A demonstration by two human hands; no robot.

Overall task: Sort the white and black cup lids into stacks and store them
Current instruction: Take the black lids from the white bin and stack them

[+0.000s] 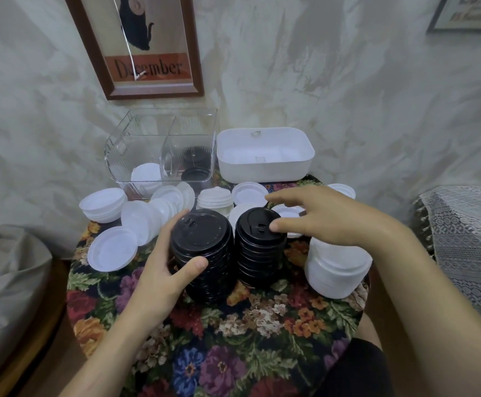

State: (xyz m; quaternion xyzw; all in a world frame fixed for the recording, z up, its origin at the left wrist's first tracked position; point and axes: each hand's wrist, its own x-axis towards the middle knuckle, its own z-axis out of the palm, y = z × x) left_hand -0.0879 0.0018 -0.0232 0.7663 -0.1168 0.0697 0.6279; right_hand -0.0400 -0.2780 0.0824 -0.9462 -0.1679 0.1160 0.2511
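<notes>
Floral table [233, 339] by plastered wall [348, 81]; left hand [159, 270] around black stack [204, 253], right hand [328, 216] loose-fingered.

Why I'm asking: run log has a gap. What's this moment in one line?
left hand: grips left stack of black plastic lids | right hand: touches right stack of black plastic lids

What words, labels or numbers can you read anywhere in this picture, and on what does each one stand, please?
"December": dark lettering on the orange band of the brown-framed poster on the wall.
Second framed picture, top right corner: it carries lettering, but this is too blurred to read.
No other text shows.
</notes>
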